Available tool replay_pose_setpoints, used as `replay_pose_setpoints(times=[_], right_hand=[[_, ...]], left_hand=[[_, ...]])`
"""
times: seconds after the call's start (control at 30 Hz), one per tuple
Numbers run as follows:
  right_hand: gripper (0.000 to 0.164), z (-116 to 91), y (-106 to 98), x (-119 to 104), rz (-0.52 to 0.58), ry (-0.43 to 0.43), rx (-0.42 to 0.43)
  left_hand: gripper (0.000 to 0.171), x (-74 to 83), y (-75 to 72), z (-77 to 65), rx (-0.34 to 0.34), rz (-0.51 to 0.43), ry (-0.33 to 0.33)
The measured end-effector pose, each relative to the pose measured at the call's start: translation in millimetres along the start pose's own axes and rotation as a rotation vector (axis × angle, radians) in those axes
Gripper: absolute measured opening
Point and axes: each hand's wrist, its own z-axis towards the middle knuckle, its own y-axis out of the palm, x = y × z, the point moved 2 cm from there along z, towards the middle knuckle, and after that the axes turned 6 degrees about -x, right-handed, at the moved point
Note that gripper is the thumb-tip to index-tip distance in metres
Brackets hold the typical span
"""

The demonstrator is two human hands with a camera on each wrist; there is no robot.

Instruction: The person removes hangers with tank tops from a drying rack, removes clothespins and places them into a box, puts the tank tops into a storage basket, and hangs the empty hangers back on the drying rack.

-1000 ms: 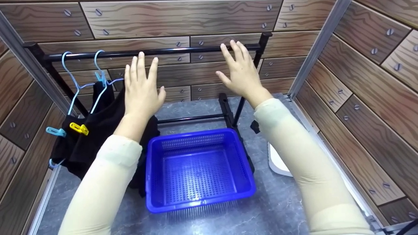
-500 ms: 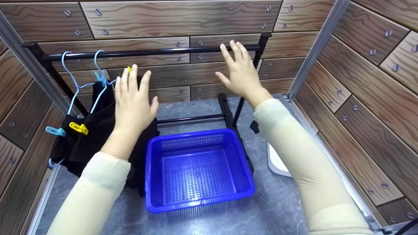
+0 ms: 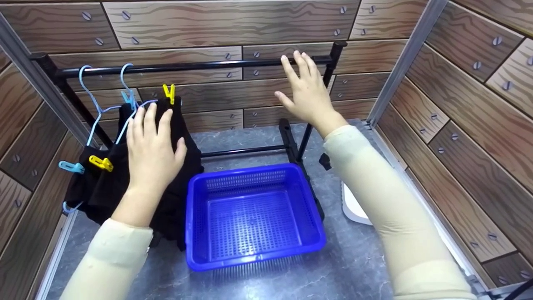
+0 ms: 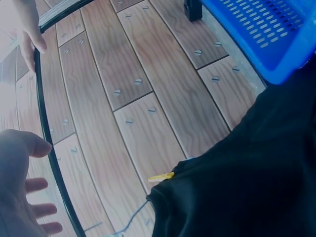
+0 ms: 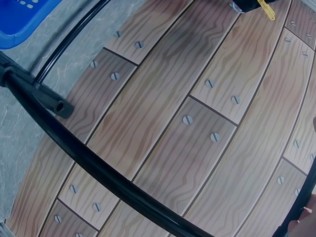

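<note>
My left hand (image 3: 150, 156) hovers with spread, straight fingers in front of black garments (image 3: 185, 146) and holds nothing. The garments hang from light blue hangers (image 3: 96, 125) hooked on the left of a black rail (image 3: 212, 65). A yellow clothespin (image 3: 169, 94) grips the garment's far upper corner; another yellow clothespin (image 3: 101, 163) and a blue clothespin (image 3: 71, 167) sit on the near side. Fingers extended, my right hand (image 3: 309, 96) overlaps the rail near its right end, holding nothing. In the left wrist view, the left hand (image 4: 19, 182) appears beside the rail, fingers partly visible.
A blue perforated plastic basket (image 3: 256, 259) stands on the grey marbled floor (image 3: 333, 266), right of the garments. Behind it runs the rack's lower crossbar (image 3: 245, 151). A white object (image 3: 354, 206) lies partly behind the right forearm. Wood-patterned walls (image 3: 233, 25) enclose the space.
My left hand has moved left and down from near the rail to in front of the garments, uncovering the yellow clothespin at the far corner. The right hand has stayed in place.
</note>
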Motion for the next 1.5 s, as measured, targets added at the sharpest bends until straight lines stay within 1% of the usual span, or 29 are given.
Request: replay_pose_setpoints(times=[0.2, 0.47, 0.63, 0.87, 1.0, 1.1, 1.2, 1.37, 1.43, 1.5], right_hand=[[0.079, -0.9, 0.8, -0.8, 0.003, 0.0, -0.009], [0.078, -1.2, 1.6, -3.0, 0.012, -0.001, -0.032], [0.079, -0.8, 1.5, -4.0, 0.009, -0.002, -0.019], [0.079, -1.3, 3.0, -3.0, 0.016, 0.004, -0.015], [0.079, -0.8, 1.8, -2.2, 0.021, 0.0, -0.008], [0.079, -0.7, -0.4, -0.8, 0.02, 0.002, -0.007], [0.079, -0.7, -2.2, 0.9, 0.011, 0.008, -0.009], [0.079, -1.1, -2.0, 0.9, 0.01, 0.011, -0.024], [0.079, -1.0, -1.3, 0.1, 0.009, 0.01, -0.028], [0.079, -0.9, -0.6, -0.7, 0.015, 0.006, -0.025]], left_hand=[[0.053, -6.1, -2.8, -14.1, 0.014, -0.003, -0.011], [0.048, -18.4, -15.4, -34.3, 0.088, -0.018, -0.043], [0.046, -26.9, -22.9, -47.7, 0.135, -0.017, -0.064], [0.045, -39.2, -32.4, -66.6, 0.151, 0.037, -0.107], [0.045, -45.4, -36.2, -77.9, 0.161, 0.04, -0.168], [0.047, -50.0, -35.9, -85.4, 0.169, 0.031, -0.231], [0.052, -53.5, -35.7, -90.6, 0.197, 0.021, -0.282], [0.057, -56.6, -35.7, -99.4, 0.244, 0.035, -0.36], [0.056, -57.4, -35.2, -103.6, 0.262, 0.032, -0.408], [0.054, -58.4, -34.7, -107.0, 0.26, 0.024, -0.465]])
